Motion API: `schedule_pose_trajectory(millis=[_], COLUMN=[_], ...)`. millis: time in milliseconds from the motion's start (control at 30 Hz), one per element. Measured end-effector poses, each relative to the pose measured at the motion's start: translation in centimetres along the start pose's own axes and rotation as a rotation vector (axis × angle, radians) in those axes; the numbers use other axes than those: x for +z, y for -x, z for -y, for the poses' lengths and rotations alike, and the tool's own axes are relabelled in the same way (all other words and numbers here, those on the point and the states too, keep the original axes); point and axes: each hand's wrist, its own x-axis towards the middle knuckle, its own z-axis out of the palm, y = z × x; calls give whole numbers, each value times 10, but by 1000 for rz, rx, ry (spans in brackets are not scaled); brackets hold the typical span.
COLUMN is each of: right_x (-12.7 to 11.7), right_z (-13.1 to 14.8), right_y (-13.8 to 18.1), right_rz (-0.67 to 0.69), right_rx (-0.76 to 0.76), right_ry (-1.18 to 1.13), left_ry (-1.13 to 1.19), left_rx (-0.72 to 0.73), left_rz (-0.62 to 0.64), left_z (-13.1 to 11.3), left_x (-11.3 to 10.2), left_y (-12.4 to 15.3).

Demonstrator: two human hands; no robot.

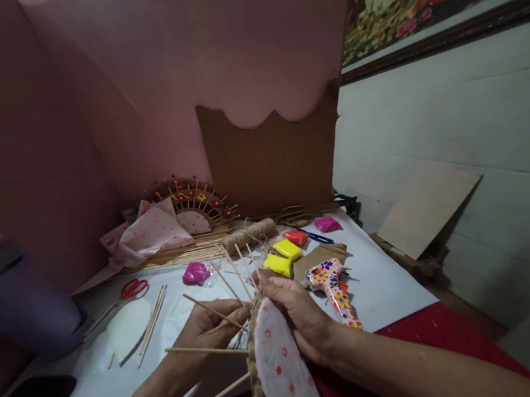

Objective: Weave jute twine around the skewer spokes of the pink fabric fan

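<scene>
Between my hands is a half-round fan piece covered in white cloth with small orange-red prints. Brown twine lines its curved edge, and several thin wooden sticks stick outward from it. My right hand grips the piece near its upper end, thumb against the cloth and fingers behind. With fingertips pinched together, my left hand is at the twine edge among the sticks; one stick crosses in front of it. Exactly what those fingertips pinch is partly hidden.
A floral glue gun lies right, beside cardboard. Yellow clay packs, a twine roll and a magenta pack sit ahead. Red-handled scissors, a white oval and a decorated fan are left and behind.
</scene>
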Motion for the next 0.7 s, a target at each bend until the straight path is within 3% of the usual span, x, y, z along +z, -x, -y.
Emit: schedule_pose_trajectory(millis=[100, 200, 433, 700], right_x=[4, 7, 15, 15], right_z=[1, 3, 9, 8], right_y=[5, 9, 15, 16], right_rz=[110, 157, 74, 41], right_rx=[115, 129, 8, 47], right_ry=[6, 36, 54, 46], left_ry=[85, 73, -102, -201], left_rx=[-32, -44, 49, 82], left_rz=[-15, -34, -91, -139], left_z=[-6, -8, -1, -2], left_x=[-2, -4, -9, -12], left_y=[1, 1, 0, 1])
